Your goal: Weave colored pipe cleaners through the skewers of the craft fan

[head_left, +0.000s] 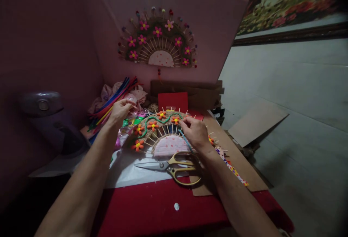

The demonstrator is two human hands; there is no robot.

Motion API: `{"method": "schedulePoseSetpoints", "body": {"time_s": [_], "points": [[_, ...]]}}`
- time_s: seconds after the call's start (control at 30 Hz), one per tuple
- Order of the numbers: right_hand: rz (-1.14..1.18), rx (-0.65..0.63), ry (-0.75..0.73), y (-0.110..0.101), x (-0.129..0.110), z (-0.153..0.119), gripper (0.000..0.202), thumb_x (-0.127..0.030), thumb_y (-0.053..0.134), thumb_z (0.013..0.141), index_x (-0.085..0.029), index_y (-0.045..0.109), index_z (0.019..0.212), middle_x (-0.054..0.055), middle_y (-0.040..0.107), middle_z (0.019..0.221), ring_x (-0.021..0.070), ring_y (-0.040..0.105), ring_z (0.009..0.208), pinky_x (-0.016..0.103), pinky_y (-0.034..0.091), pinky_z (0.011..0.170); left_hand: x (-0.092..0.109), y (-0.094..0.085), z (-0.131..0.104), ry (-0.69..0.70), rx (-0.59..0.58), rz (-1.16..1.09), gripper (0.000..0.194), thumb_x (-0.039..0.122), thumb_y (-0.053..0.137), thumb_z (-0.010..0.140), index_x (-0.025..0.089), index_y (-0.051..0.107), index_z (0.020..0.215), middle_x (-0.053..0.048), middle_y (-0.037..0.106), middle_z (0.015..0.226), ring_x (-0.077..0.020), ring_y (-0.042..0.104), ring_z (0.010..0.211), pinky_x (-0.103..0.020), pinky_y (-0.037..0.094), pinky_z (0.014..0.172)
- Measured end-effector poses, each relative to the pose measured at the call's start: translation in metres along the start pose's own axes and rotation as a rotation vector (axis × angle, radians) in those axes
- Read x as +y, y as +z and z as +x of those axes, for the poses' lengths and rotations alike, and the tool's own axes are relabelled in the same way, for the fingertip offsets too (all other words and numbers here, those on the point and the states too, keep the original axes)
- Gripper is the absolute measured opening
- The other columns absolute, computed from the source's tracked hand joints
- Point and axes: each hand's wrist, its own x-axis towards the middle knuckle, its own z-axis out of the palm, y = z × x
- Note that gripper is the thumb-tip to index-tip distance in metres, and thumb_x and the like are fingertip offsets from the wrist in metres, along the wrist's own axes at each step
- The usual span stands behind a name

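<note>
A half-round fan-shaped craft (pixel 168 146) of twine, thin sticks and a pink dotted centre lies before me. Orange flowers (pixel 152 126) with yellow middles sit on its band, and a wavy green pipe cleaner (pixel 146 122) runs between them. My right hand (pixel 196 133) is closed at the band, its fingertips at the right end of the green pipe cleaner, beside a flower. From under its palm a blue-green strip (pixel 185 141) sticks out. Raised left of the band, my left hand (pixel 121 111) pinches its fingers together; what is in them I cannot make out. Gold-handled scissors (pixel 163 165) lie in front.
A similar finished fan (pixel 157 44) with pink flowers hangs on the board behind. Colourful pipe cleaners (pixel 115 101) are heaped at the back left. Brown cardboard (pixel 236 160), red paper (pixel 173 101) and a dotted strip (pixel 233 170) surround the craft. A red cloth (pixel 146 208) covers the table's front.
</note>
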Motion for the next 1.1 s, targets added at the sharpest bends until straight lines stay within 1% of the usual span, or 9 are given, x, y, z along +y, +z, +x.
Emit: {"method": "schedulePoseSetpoints", "body": {"time_s": [0.13, 0.27, 0.37, 0.53, 0.57, 0.7, 0.8, 0.93, 1.1], "points": [[0.227, 0.045, -0.047, 0.001, 0.013, -0.016, 0.029, -0.036, 0.049, 0.086, -0.017, 0.064, 0.070, 0.000, 0.062, 0.062, 0.0108, 0.053, 0.057, 0.021, 0.036, 0.057, 0.016, 0.018, -0.014, 0.076, -0.074, 0.044, 0.015, 0.018, 0.053, 0.058, 0.013, 0.064, 0.068, -0.002, 0.063, 0.057, -0.0122, 0.055, 0.053, -0.020, 0.039, 0.050], [0.266, 0.125, -0.042, 0.003, 0.016, -0.026, 0.033, -0.039, 0.047, 0.087, -0.016, 0.062, 0.069, -0.002, 0.057, 0.057, 0.0095, 0.049, 0.053, 0.020, 0.035, 0.055, 0.023, 0.041, -0.031, 0.188, -0.155, 0.139, 0.014, 0.020, 0.055, 0.064, 0.014, 0.067, 0.067, -0.002, 0.062, 0.057, -0.0143, 0.056, 0.056, -0.022, 0.041, 0.055], [0.230, 0.237, -0.032, -0.002, 0.017, -0.026, 0.035, -0.041, 0.046, 0.087, -0.016, 0.062, 0.069, -0.001, 0.055, 0.056, 0.0098, 0.047, 0.053, 0.020, 0.034, 0.053, 0.025, 0.059, -0.050, 0.308, -0.324, 0.245, 0.015, 0.022, 0.054, 0.070, 0.014, 0.067, 0.070, -0.002, 0.062, 0.059, -0.0130, 0.054, 0.056, -0.022, 0.039, 0.055], [0.227, 0.396, 0.020, -0.010, 0.022, -0.023, 0.037, -0.042, 0.045, 0.088, -0.016, 0.059, 0.067, -0.001, 0.054, 0.055, 0.0100, 0.046, 0.051, 0.021, 0.033, 0.051, 0.026, 0.082, -0.083, 0.427, -0.514, 0.509, 0.027, 0.030, 0.055, 0.077, 0.015, 0.060, 0.055, 0.001, 0.050, 0.048, -0.0097, 0.042, 0.048, -0.022, 0.030, 0.049], [0.224, 0.411, 0.018, -0.009, 0.023, -0.022, 0.037, -0.042, 0.045, 0.088, -0.016, 0.059, 0.066, -0.001, 0.054, 0.054, 0.0099, 0.045, 0.050, 0.021, 0.032, 0.051, 0.026, 0.085, -0.089, 0.443, -0.563, 0.573, 0.027, 0.030, 0.055, 0.077, 0.015, 0.060, 0.055, 0.001, 0.049, 0.048, -0.0095, 0.042, 0.048, -0.022, 0.029, 0.049], [0.225, 0.428, -0.004, -0.006, 0.026, -0.022, 0.035, -0.042, 0.048, 0.087, -0.016, 0.059, 0.065, -0.002, 0.053, 0.053, 0.0095, 0.044, 0.049, 0.021, 0.031, 0.050, 0.019, 0.091, -0.121, 0.489, -0.796, 0.727, 0.011, 0.023, 0.058, 0.074, 0.016, 0.066, 0.073, 0.000, 0.062, 0.065, -0.0119, 0.051, 0.060, -0.023, 0.033, 0.055], [0.224, 0.420, -0.009, -0.004, 0.027, -0.023, 0.033, -0.040, 0.049, 0.086, -0.017, 0.060, 0.066, -0.002, 0.054, 0.053, 0.0095, 0.044, 0.048, 0.021, 0.031, 0.049, 0.008, 0.093, -0.147, 0.641, -0.888, 0.799, 0.012, 0.028, 0.060, 0.075, 0.018, 0.067, 0.076, -0.004, 0.064, 0.075, -0.0160, 0.054, 0.071, -0.026, 0.038, 0.063], [0.222, 0.408, -0.041, -0.002, 0.024, -0.025, 0.032, -0.038, 0.049, 0.087, -0.017, 0.060, 0.066, -0.002, 0.052, 0.052, 0.0090, 0.042, 0.048, 0.021, 0.031, 0.050, -0.010, 0.094, -0.171, 0.771, -0.901, 0.845, 0.018, 0.029, 0.058, 0.078, 0.017, 0.065, 0.090, -0.008, 0.064, 0.083, -0.0203, 0.052, 0.082, -0.031, 0.040, 0.074], [0.179, 0.411, -0.089, 0.000, 0.021, -0.027, 0.032, -0.037, 0.050, 0.086, -0.017, 0.059, 0.063, -0.003, 0.048, 0.049, 0.0086, 0.039, 0.047, 0.021, 0.030, 0.049, -0.019, 0.093, -0.177, 0.836, -0.917, 0.840, 0.017, 0.025, 0.055, 0.080, 0.016, 0.065, 0.091, -0.010, 0.064, 0.088, -0.0207, 0.050, 0.083, -0.034, 0.039, 0.076]]}}
